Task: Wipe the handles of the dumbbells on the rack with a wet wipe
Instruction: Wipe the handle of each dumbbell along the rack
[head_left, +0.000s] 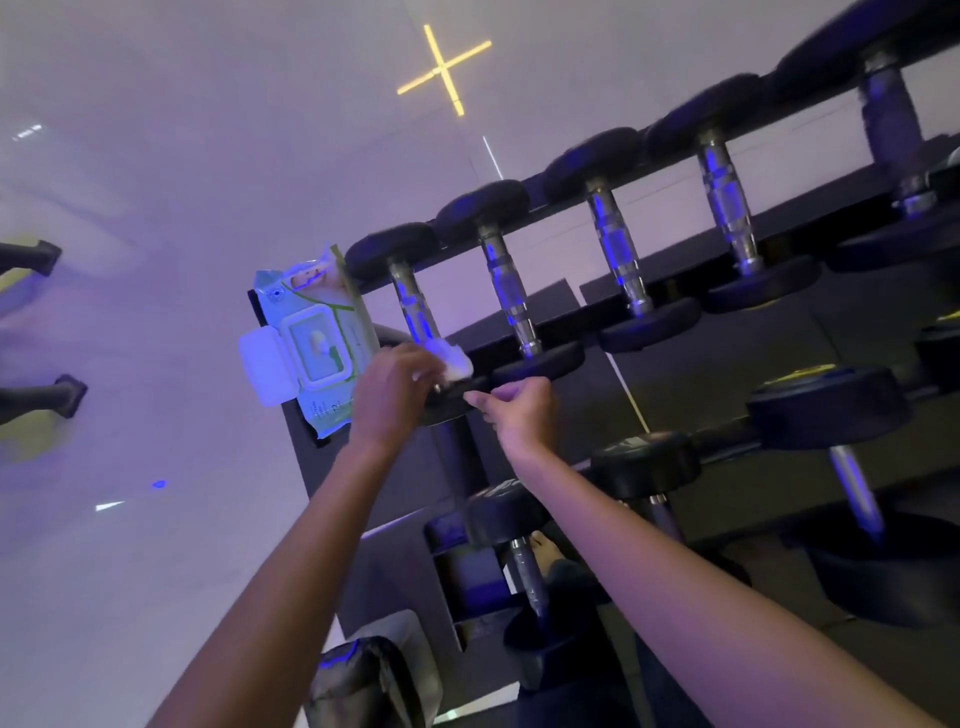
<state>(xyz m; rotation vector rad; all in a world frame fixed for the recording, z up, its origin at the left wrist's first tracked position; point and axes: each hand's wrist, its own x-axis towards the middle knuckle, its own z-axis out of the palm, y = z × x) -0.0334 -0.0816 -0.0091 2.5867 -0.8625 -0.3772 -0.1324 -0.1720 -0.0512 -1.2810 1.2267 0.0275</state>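
Your left hand (397, 387) had its fingers curled round a bunched white wipe (454, 359). It held the wipe against the lower end of the handle (414, 306) of the leftmost dumbbell (392, 249), just left of the frame's centre. That dumbbell lay on the top row of the rack (675, 249).

Your right hand (519, 408) was just beside the left, at the near end of the same dumbbell. Its fingers were curled, with the thumb against the forefinger. I could not tell whether it pinched a corner of the wipe or held nothing.

The packet of wipes (311, 332) stood at the left end of the top row, touching the rack, with its lid (257, 369) flipped open.

I judged the job to be near its start, with the wipe on the first handle in the row. Four more top-row handles ran toward the upper right of the frame (511, 291), (618, 254), (727, 208), (893, 135). Nothing showed whether any of them had been cleaned. Lower-row dumbbells (530, 571) and (857, 493) sat at lower centre and lower right. By this reading, most of the rack was still to do.
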